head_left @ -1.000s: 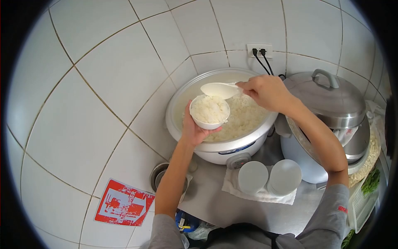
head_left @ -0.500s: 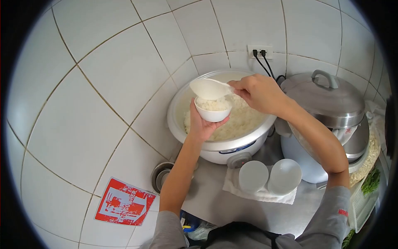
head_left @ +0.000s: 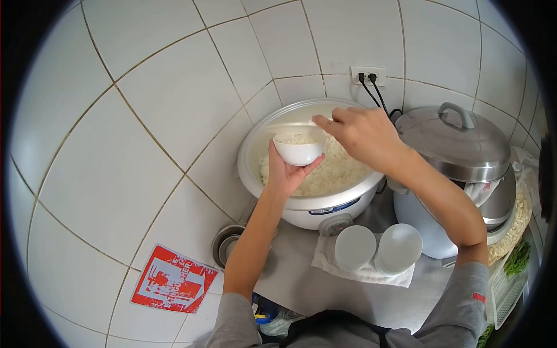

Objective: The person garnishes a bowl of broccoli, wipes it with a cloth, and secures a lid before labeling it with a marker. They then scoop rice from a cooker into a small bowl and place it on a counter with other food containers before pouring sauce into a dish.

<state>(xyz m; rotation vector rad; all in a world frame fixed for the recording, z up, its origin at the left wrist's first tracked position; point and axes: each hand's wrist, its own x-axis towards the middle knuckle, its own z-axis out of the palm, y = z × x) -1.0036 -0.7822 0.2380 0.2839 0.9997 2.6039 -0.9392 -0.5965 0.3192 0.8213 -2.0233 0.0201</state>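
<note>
My left hand is wrapped around a small white bowl from below and the side. White cooked rice fills the bowl up to its rim. My right hand grips the handle of a white rice paddle, whose blade lies nearly edge-on just over the rice in the bowl; whether it touches cannot be made out. Both hands are above a large open rice cooker holding a bed of cooked rice.
Two white bowls sit upside down on a folded white cloth on the metal counter. To the right stands a second cooker with a steel lid. Plugged cords hang from a wall outlet. A metal container is at left.
My right hand has turned the paddle from showing its broad face to nearly edge-on, and its blade is lower over the bowl. My left hand stays at about the same place.
</note>
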